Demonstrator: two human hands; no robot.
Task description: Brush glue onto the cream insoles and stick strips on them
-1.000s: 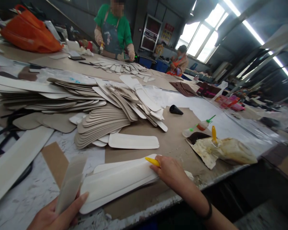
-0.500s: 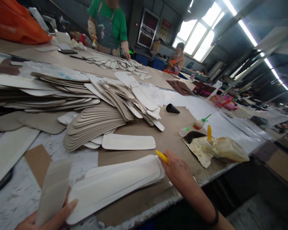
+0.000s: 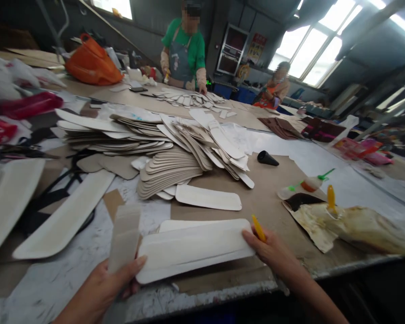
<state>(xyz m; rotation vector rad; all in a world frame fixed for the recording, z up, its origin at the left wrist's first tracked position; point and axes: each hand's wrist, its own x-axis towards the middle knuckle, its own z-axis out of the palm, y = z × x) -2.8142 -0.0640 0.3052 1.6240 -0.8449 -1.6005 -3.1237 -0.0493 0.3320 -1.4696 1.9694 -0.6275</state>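
At the table's near edge, in the head view, I'm watching two hands sharing one white panel (image 3: 195, 247), which is lying crosswise between them. The left hand (image 3: 113, 274) is pinching its left end while also gripping upright greyish strips (image 3: 124, 238). The right hand (image 3: 273, 249) is grasping the other end, a yellow-handled tool (image 3: 258, 228) tucked into the same grip. Behind, a fanned stack (image 3: 170, 168) is spreading over the table. To the right, a green-nozzled bottle (image 3: 312, 183) is holding orange-red liquid, and a small clear bottle (image 3: 286, 192) is lying just beside it. Nearer, a yellow handle (image 3: 330, 198) is sticking up from a crusted container (image 3: 374, 225); I can't tell what's filling it. An orange bag (image 3: 92, 63) is sitting at the far left, its contents hidden.
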